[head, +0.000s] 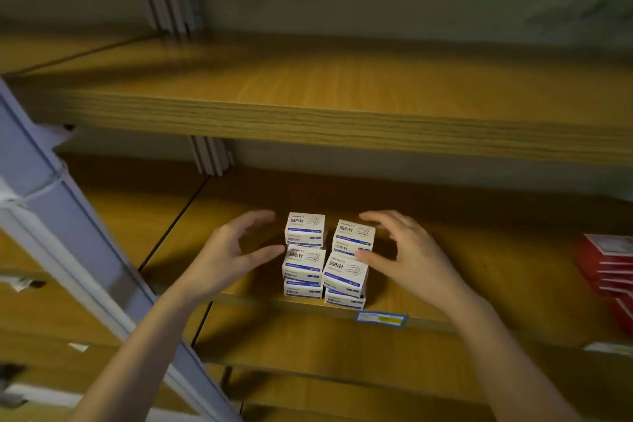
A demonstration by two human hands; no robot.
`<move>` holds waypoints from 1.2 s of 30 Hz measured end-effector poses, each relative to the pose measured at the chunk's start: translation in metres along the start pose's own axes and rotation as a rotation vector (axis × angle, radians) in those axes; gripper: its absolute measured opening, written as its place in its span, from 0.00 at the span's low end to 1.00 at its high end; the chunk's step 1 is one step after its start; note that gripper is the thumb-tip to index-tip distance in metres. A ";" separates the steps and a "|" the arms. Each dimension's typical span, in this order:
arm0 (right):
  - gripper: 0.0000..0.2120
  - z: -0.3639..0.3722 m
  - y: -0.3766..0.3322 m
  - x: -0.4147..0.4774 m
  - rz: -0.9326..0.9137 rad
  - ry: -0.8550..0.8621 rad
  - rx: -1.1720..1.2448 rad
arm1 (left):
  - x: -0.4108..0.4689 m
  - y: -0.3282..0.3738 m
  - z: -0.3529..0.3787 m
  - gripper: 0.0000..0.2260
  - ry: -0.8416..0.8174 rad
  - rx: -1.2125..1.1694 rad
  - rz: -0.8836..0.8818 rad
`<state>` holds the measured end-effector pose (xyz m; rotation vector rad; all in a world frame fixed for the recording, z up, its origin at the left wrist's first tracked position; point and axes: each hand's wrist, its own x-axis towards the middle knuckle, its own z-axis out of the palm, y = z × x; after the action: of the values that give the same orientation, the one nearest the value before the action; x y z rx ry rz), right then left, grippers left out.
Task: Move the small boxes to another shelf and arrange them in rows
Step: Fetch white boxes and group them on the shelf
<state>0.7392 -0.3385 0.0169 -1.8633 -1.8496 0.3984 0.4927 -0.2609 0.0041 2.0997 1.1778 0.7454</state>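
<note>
Several small white boxes with blue stripes (325, 257) stand stacked two high in a tight cluster near the front edge of the middle wooden shelf (428, 267). My left hand (233, 250) is spread on the left side of the cluster, thumb tip touching the front left stack, fingers curved above the back left box. My right hand (407, 247) is spread on the right side, thumb pressing the front right top box, fingers arched over the back right box. Neither hand grips a box.
A bare wooden shelf (342, 89) hangs directly above. Red boxes (606, 271) are stacked at the right end of the middle shelf. A grey metal upright (68, 233) slants across the left. A blue and yellow price label (381, 319) sits on the shelf edge.
</note>
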 end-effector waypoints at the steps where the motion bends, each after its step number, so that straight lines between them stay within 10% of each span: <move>1: 0.26 -0.003 0.002 -0.003 -0.010 0.006 0.008 | -0.004 0.000 -0.001 0.23 0.010 -0.006 -0.006; 36: 0.22 0.044 -0.007 -0.051 0.248 0.126 0.193 | -0.022 -0.034 0.039 0.23 -0.023 -0.254 0.032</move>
<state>0.7080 -0.3840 -0.0232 -1.9408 -1.4492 0.5122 0.4925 -0.2751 -0.0506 1.9150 0.9830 0.8366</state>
